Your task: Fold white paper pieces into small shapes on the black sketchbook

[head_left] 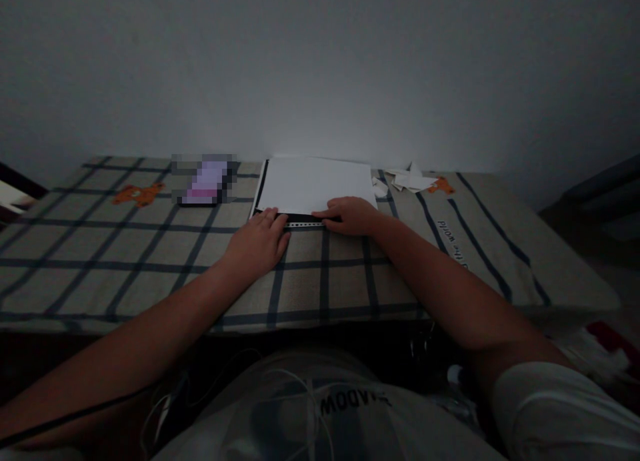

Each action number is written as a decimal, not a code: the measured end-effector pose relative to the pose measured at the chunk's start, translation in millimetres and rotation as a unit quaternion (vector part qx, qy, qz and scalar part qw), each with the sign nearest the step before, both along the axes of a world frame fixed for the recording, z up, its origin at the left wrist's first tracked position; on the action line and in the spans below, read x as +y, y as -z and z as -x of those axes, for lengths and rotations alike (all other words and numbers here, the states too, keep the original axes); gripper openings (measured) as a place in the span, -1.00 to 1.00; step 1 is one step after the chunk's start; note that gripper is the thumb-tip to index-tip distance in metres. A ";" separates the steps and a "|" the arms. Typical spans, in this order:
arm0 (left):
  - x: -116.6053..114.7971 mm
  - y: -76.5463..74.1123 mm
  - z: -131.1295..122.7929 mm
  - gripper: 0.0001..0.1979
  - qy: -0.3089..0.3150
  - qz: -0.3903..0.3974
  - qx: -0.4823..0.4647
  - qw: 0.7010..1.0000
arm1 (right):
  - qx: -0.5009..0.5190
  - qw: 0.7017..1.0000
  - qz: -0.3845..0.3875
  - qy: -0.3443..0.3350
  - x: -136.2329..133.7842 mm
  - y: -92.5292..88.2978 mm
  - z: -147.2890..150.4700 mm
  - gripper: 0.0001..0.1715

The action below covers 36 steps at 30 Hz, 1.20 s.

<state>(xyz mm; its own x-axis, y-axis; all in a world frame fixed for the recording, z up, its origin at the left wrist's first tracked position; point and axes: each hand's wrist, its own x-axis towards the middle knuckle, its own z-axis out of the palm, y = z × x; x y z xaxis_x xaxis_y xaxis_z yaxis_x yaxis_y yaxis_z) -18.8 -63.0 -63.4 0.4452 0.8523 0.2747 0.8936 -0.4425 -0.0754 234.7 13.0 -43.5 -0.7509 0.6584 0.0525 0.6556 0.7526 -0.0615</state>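
A white sheet of paper (315, 184) lies over a dark, flat layer (303, 217) whose black edge shows along the left and near sides. At the near edge runs a white strip with a row of small dark marks (305, 225), perhaps a ruler or a punched edge. My left hand (257, 239) rests on the near left corner, fingers stretched out and flat. With fingers curled, my right hand (351, 216) grips the sheet's near right edge, index finger and thumb pointing left. What lies beneath its palm is hidden.
A phone (207, 181) with a lit, pixelated screen lies left of the paper. Torn white paper scraps (411, 179) lie to its right. A checked cloth (320, 287) covers the table, which meets a plain wall (320, 67) behind. Thin cables hang below the front edge.
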 end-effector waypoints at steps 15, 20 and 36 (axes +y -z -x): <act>-0.1 2.9 2.4 -0.45 -0.029 0.006 -0.014 0.999 | -0.002 1.000 -0.004 -0.004 -0.4 -0.5 -0.1 -0.47; -1.3 3.3 1.1 -0.38 -0.036 0.006 -0.002 0.999 | -0.003 1.000 -0.005 -0.008 0.8 0.5 -0.1 -0.46; -1.5 2.1 0.3 -0.53 0.089 -0.023 -0.015 0.996 | 0.014 1.000 -0.027 0.003 -6.9 -0.8 -1.1 -0.47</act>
